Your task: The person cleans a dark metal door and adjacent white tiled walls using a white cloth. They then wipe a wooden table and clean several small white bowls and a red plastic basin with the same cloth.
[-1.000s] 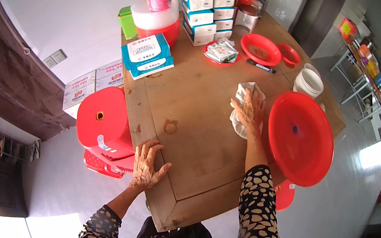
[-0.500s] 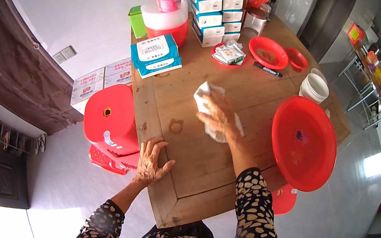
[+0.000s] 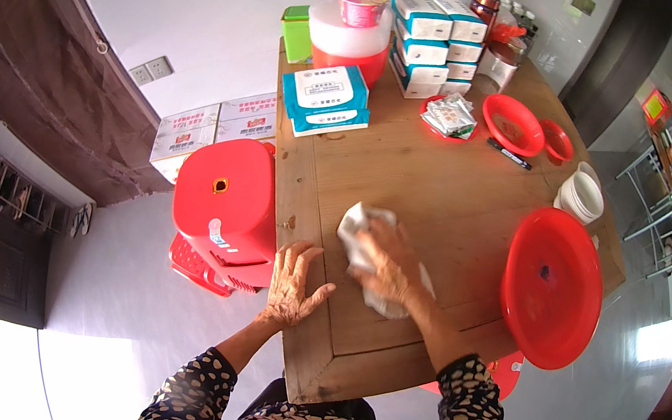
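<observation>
My right hand (image 3: 387,262) presses a crumpled white cloth (image 3: 359,221) against the wooden table (image 3: 435,195), its fingers bent over the cloth and slightly smeared by motion. Part of the cloth sticks out beyond the fingertips and part under the wrist. At the table's left edge rests my left hand (image 3: 292,285), palm down, fingers stretched and thumb apart, with nothing in it. A small brown stain (image 3: 290,222) marks the wood just above that hand. To the right of my right hand, a large red basin (image 3: 552,288) sits at the table's right edge.
Toward the back are a blue-and-white tissue pack (image 3: 325,101), stacked tissue packs (image 3: 422,52), a red-and-white tub (image 3: 347,40), a red plate with packets (image 3: 449,115), a red bowl (image 3: 514,126), a black marker (image 3: 509,154) and white bowls (image 3: 581,196). Red stools (image 3: 229,193) stand left.
My right hand has slid the cloth toward me and to the left across the table, over where a ring stain showed. My left hand stays on the edge. The whole view has shifted.
</observation>
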Motion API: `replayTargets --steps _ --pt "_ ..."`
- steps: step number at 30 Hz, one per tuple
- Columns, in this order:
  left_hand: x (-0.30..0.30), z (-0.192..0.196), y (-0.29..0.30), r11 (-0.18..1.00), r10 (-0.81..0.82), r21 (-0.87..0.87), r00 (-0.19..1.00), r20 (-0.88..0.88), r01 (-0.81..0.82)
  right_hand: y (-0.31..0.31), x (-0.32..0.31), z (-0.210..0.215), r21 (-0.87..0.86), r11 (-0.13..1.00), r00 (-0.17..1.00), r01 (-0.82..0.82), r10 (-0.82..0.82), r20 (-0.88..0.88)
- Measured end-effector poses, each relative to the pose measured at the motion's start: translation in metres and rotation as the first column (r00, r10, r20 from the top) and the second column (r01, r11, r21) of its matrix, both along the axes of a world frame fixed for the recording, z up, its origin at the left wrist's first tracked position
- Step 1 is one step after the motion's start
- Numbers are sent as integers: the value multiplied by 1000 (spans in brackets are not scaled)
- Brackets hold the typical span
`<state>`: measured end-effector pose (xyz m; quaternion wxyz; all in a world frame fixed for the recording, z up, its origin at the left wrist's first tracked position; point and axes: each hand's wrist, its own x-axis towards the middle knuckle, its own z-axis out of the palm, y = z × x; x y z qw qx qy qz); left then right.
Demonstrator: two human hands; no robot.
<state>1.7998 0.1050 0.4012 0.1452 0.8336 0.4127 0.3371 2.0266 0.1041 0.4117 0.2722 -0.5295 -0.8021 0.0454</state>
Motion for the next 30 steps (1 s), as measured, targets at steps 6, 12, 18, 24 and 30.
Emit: replayTargets --steps 6,12,18,24,30 --pt "2 8 0 999 2 -41 1000 -14 -2 101 40 -16 166 911 926 377 -373 -52" --pt "2 9 0 998 -11 -66 1000 7 11 165 47 -27 212 813 834 542 -551 -20" --pt "-2 7 -1 999 -7 -44 1000 -4 7 154 -23 -19 264 959 993 101 -82 -81" --pt "1 5 -5 997 13 78 998 57 -17 109 -90 -26 184 972 984 -143 159 -77" --pt "-12 7 -18 940 -94 333 995 42 75 31 -112 -21 176 981 992 -84 100 -83"
